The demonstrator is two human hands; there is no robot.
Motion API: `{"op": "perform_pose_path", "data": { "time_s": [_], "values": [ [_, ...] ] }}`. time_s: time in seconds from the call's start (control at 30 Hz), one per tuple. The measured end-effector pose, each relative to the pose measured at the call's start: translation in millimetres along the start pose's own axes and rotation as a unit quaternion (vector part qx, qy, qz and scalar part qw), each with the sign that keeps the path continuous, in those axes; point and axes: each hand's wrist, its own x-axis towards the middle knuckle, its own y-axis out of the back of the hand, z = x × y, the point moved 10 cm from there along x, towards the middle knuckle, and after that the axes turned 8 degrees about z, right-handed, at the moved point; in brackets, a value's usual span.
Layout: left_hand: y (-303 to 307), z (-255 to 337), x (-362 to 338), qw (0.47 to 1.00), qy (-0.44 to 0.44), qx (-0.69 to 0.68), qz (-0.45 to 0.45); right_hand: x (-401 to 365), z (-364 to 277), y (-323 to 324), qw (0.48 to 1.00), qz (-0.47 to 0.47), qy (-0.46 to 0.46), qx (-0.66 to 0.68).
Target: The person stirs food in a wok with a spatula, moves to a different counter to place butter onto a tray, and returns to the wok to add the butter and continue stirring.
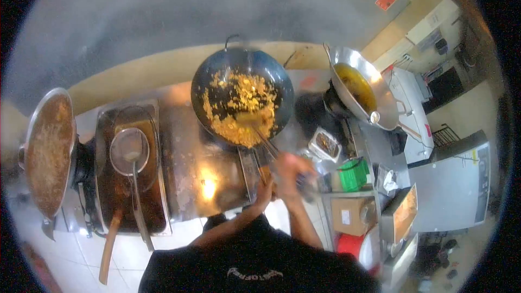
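A dark wok (258, 61) stands in the middle, holding loose yellow-brown food (244, 93) that looks like fried rice with egg. My left hand (264, 195) is closed round the wok's handle (265, 174) on the near side. Blurred by motion, my right hand (294, 170) grips a long-handled metal spatula (267, 142), and its working end lies down in the food. The tip is smeared, so its exact shape is hard to make out.
On the right sits a steel wok (374, 73) with yellow oil, near a foil-lined container (325, 145) and a green basket (354, 174). A wire strainer (129, 152) rests over a rectangular steel tray (165, 206) to the left. Beyond is a large pan (50, 146) of brown liquid.
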Motion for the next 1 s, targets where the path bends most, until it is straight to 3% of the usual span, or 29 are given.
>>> {"op": "perform_pose_path", "data": {
  "time_s": [0.03, 0.1, 0.13, 0.17, 0.2, 0.27, 0.3, 0.37, 0.47, 0.53, 0.57, 0.63, 0.7, 0.73, 0.77, 0.83, 0.9, 1.0],
  "values": [
    [-5.6, 8.4, -4.1, 0.994, -0.023, -0.107, -0.029, 6.0, -11.4, -14.7, 0.997, -0.025, 0.031, -0.072],
    [-4.3, 23.0, -13.1, 0.999, -0.004, -0.052, 0.016, 26.8, -77.3, -39.0, 0.973, -0.015, 0.159, -0.168],
    [-3.3, 27.3, -18.4, 0.998, 0.021, -0.009, 0.058, 34.1, -79.2, -38.0, 0.974, -0.017, 0.159, -0.16],
    [-6.9, 35.6, -24.4, 0.998, 0.027, 0.007, 0.05, 48.3, -59.6, -27.8, 0.999, -0.033, 0.032, -0.011],
    [-10.8, 32.1, -16.4, 0.998, 0.028, -0.002, 0.056, 52.4, -37.4, -22.9, 0.985, -0.049, -0.103, 0.133],
    [-6.9, 18.5, -13.5, 0.999, 0.007, -0.021, 0.029, 63.3, 23.3, -18.5, 0.998, -0.041, -0.041, 0.025],
    [-3.1, 12.0, -12.0, 0.998, 0.024, -0.037, 0.047, 72.4, 15.7, -17.2, 0.998, -0.038, -0.042, 0.032],
    [-6.2, 20.5, -14.7, 0.996, 0.025, -0.042, 0.07, 106.7, -30.7, -15.5, 0.971, -0.05, -0.047, 0.23],
    [-1.9, 23.2, -12.8, 0.995, -0.009, -0.03, 0.092, 105.1, -63.4, 5.2, 0.959, -0.045, -0.067, 0.272],
    [-0.1, 14.6, -11.7, 0.996, 0.004, -0.02, 0.083, 94.5, -55.3, -0.9, 0.974, -0.101, -0.098, 0.179],
    [1.6, 10.9, -12.9, 0.996, 0.008, -0.021, 0.089, 84.3, -26.8, 9.1, 0.992, -0.066, -0.046, 0.098],
    [-1.7, 19.0, -15.4, 0.996, 0.001, -0.024, 0.087, 74.2, 29.3, -3.9, 0.993, -0.09, -0.052, 0.057],
    [-4.0, 24.7, -24.9, 0.997, -0.002, -0.015, 0.08, 104.3, 30.0, -13.5, 0.992, 0.007, -0.074, 0.101],
    [-4.8, 30.2, -30.3, 0.997, -0.009, -0.01, 0.073, 125.7, 9.9, -0.5, 1.0, 0.022, -0.003, -0.007],
    [-6.1, 35.9, -35.2, 0.997, -0.006, -0.012, 0.073, 141.5, -10.0, -19.2, 0.962, -0.012, -0.142, 0.234],
    [-8.9, 49.8, -52.9, 0.998, 0.0, -0.018, 0.062, 168.1, -45.0, -12.9, 0.965, -0.08, -0.122, 0.219],
    [-9.6, 68.9, -73.0, 0.999, 0.017, -0.003, 0.05, 192.0, -83.4, -5.5, 0.981, -0.013, -0.102, 0.162],
    [-20.9, 100.7, -91.3, 0.997, 0.052, 0.006, 0.05, 223.4, -102.4, -28.5, 0.98, -0.036, -0.105, 0.162]
  ]
}}
